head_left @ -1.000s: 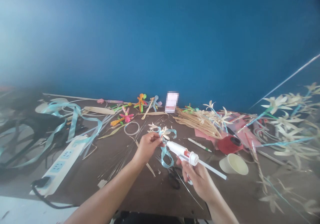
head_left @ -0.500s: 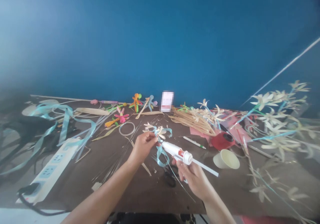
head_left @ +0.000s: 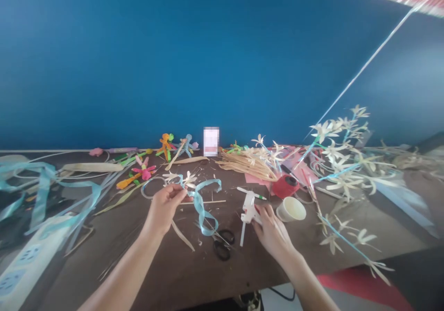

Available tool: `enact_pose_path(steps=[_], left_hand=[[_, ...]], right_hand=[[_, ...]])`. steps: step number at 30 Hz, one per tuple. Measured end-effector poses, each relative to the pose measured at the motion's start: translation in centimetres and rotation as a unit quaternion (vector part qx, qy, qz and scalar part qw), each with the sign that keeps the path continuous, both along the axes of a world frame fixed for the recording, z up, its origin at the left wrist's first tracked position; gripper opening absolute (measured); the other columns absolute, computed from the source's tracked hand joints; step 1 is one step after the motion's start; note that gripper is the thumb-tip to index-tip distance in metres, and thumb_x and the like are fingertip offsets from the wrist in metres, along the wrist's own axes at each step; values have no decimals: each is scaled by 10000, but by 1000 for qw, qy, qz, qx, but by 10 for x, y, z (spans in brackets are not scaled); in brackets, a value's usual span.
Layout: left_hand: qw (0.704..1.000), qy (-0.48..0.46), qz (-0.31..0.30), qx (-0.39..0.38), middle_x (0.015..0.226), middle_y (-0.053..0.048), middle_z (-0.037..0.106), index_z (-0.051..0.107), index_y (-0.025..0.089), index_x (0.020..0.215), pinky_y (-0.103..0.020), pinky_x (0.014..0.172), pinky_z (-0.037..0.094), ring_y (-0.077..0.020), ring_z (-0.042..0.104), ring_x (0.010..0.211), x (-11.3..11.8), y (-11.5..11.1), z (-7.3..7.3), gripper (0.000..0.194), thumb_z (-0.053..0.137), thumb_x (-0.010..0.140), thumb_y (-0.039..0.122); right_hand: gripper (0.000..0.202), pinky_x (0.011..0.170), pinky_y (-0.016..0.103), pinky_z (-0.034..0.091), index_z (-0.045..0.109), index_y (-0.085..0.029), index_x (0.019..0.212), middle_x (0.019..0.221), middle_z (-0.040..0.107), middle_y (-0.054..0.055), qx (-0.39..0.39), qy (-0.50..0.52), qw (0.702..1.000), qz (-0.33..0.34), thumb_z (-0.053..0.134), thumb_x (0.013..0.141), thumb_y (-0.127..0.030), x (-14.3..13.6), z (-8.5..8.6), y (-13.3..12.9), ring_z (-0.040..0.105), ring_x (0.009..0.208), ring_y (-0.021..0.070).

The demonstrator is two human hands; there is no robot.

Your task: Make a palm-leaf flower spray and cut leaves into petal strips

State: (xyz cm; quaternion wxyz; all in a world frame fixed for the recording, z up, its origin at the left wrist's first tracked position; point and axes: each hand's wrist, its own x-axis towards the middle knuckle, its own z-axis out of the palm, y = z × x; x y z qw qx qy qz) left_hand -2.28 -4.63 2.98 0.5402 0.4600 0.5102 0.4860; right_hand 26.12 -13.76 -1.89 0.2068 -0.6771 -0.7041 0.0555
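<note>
My left hand (head_left: 165, 207) pinches a small stem piece with pale petals, a flower (head_left: 189, 180), over the middle of the table. Light blue ribbon (head_left: 199, 205) is attached at the pinch and hangs down in a loop and a curl. To the right, my right hand (head_left: 272, 230) is closed on a white hot glue gun (head_left: 248, 209), low over the tabletop and apart from the flower. A glue stick (head_left: 242, 235) protrudes from the gun toward me. Between the hands lie black-handled scissors (head_left: 222, 250), their blades partly under the ribbon.
A paper cup (head_left: 291, 209) and a red roll-shaped object (head_left: 285, 186) stand right of the glue gun. Finished-looking flower stems (head_left: 343, 177) spread at the right. A power strip (head_left: 31, 255) and loose ribbon (head_left: 45, 186) lie left. Dried strips (head_left: 243, 163) lie at the back.
My right hand has drawn the glue gun away from the flower to the right and turned it. My left hand keeps the flower, its ribbon now hanging freely. The view has swung right.
</note>
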Motion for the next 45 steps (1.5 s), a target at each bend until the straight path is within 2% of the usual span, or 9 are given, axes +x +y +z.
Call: enact_pose_path(steps=[4,8,12,17,22,24,31,36,45], left_hand=[[1000,-12,-12,-6,623,-8,628,583,150,740,-298,677,449,-189,630,629,7,-2,-1,208,644,619,308],[1000,-18,-22,4,640,-16,639,580,149,750,-305,682,452,-183,630,620,13,-6,0,184,625,641,290],[999,-1,-35,13,649,-21,638,571,151,750,-299,661,457,-180,630,612,17,-9,0,161,594,672,290],[999,-10,-41,27,641,-10,631,575,155,734,-288,641,464,-168,623,596,24,-12,0,144,585,675,286],[997,4,-43,59,662,-24,630,588,146,746,-272,623,462,-154,600,600,23,-19,2,152,584,676,281],[997,20,-34,67,658,-24,629,589,145,753,-262,614,456,-151,592,608,18,-22,3,152,579,680,278],[991,99,-3,92,646,-17,622,579,150,733,-245,612,435,-147,587,619,8,-23,1,123,547,701,264],[988,119,13,95,650,-21,630,579,153,726,-250,611,435,-154,592,619,9,-22,-5,131,550,694,276],[997,65,22,45,524,16,565,568,146,647,-201,510,386,-105,517,503,5,-16,-18,134,582,658,279]], right_hand=[[374,710,335,451,434,-190,1105,959,493,82,8,-29,999,-14,440,732,-158,6,-23,6,543,829,217],[367,727,332,446,448,-190,1097,1004,489,91,-18,-32,999,-22,458,730,-179,10,-24,8,540,867,222],[357,737,377,438,484,-177,1080,1028,501,116,-2,6,1000,-10,493,735,-268,0,6,12,537,875,250],[275,858,349,383,537,-220,1044,1086,542,66,-27,241,963,119,411,814,-302,-54,56,33,489,1013,205],[275,782,291,407,583,-175,992,935,624,40,-123,401,885,201,440,796,-304,-102,61,66,554,882,179],[234,691,255,419,609,-147,867,793,631,22,-138,413,877,204,471,772,-311,-112,58,72,565,758,160],[175,516,197,371,566,-142,715,585,547,-18,-115,350,919,140,510,720,-308,-128,55,69,496,539,110],[84,550,201,373,560,-174,722,623,584,-7,-48,254,961,96,495,720,-227,-138,56,64,527,568,122],[148,590,217,390,535,-177,837,819,581,38,30,57,986,153,404,788,-129,-153,54,46,568,686,143]])
